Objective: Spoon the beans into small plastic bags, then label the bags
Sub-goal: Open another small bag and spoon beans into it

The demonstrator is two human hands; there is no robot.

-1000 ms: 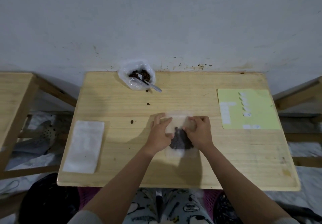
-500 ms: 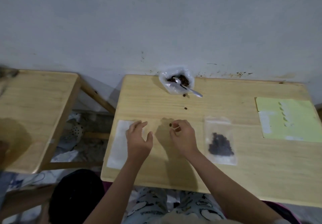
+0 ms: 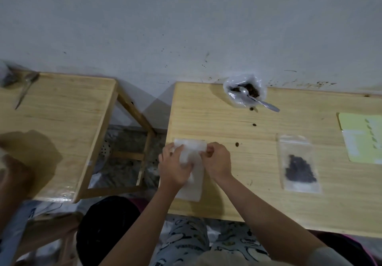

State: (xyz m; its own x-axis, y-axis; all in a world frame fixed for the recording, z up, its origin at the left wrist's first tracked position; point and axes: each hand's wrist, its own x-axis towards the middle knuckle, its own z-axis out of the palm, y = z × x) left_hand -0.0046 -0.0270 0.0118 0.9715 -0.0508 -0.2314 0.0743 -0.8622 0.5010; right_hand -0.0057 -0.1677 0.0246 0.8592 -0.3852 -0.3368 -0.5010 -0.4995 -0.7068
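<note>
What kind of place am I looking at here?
Probably a plain room set up as a makeshift packing spot: bare wooden tables against a scuffed wall, with a bag of beans and label sheet.

No text, brand or number can be read anywhere. The white stickers on the green sheet (image 3: 363,139) at the table's (image 3: 227,125) right edge are too blurred to make out.
</note>
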